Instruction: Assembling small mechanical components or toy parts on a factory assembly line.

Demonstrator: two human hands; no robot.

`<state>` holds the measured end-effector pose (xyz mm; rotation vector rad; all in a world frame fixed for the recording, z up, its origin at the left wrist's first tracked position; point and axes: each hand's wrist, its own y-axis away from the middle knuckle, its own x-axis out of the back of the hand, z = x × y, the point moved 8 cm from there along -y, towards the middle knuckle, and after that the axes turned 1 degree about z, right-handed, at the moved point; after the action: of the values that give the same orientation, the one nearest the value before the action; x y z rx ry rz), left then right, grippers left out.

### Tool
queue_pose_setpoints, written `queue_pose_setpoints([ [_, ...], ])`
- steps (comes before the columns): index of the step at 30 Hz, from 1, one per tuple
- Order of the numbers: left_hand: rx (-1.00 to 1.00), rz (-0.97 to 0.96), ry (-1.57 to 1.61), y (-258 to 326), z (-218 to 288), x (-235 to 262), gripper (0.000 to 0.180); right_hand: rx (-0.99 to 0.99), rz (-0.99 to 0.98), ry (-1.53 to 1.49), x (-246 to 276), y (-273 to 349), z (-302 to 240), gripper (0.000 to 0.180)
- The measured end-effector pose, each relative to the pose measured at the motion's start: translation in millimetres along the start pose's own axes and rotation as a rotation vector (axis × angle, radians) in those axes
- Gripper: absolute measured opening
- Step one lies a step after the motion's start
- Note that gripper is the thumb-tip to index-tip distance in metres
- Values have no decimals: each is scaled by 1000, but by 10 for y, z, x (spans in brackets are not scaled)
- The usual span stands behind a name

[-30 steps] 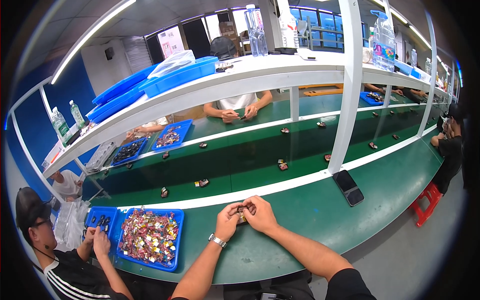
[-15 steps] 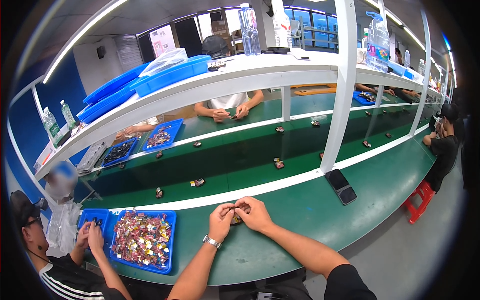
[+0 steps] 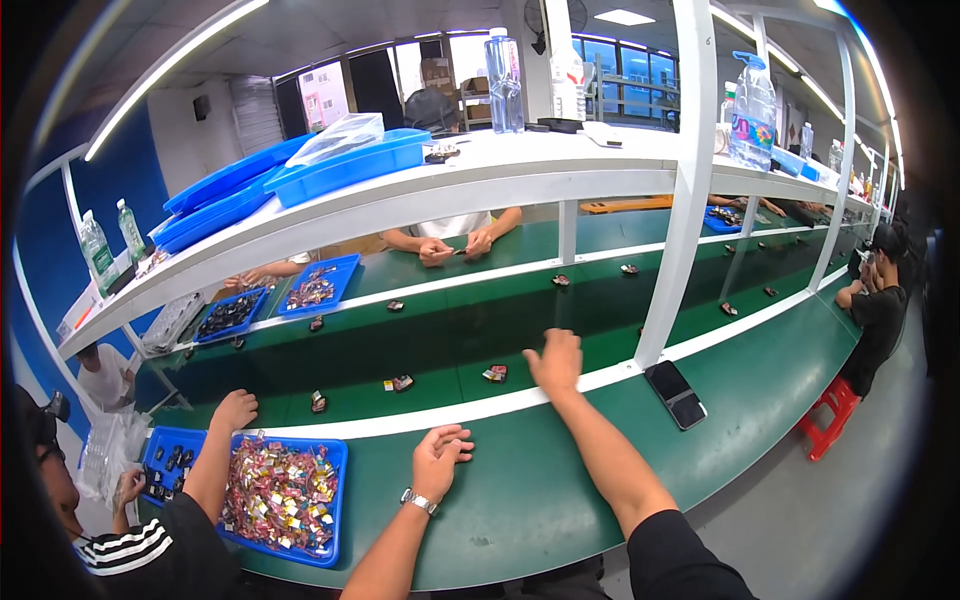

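Note:
Over the belt (image 3: 450, 360), my right hand (image 3: 556, 362) reaches out with its fingers apart and nothing seen in it. Just left of it lies a small dark part with a red and white face (image 3: 496, 373). My left hand (image 3: 440, 462) rests above the green table (image 3: 480, 520), fingers loosely bent and apart, with no object visible in it. Left of that hand stands a blue tray (image 3: 343, 500) heaped with small pink, white and yellow pieces (image 3: 285, 495).
A co-worker's hand (image 3: 237, 408) extends past a smaller blue tray (image 3: 160, 440) of black parts. A phone (image 3: 675, 395) lies beside a white post (image 3: 680, 200). Above the belt runs a white shelf (image 3: 470, 172) with trays and bottles. Another person's hands (image 3: 455, 250) work across the belt.
My hands have parted from the small part they held together. The right moved forward over the belt, where a part now lies beside it. The neighbour's arm has stretched toward the belt.

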<state>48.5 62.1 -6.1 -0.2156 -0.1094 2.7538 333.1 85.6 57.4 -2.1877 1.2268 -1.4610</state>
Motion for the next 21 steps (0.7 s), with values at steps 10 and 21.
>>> queue_pose_setpoints([
  [10,36,-30,28,-69,-71,-13,21,-73,-163,-440,-14,41,638,51],
  [21,273,-423,296,40,34,-173,41,528,-871,-682,656,1224,-1279,55],
])
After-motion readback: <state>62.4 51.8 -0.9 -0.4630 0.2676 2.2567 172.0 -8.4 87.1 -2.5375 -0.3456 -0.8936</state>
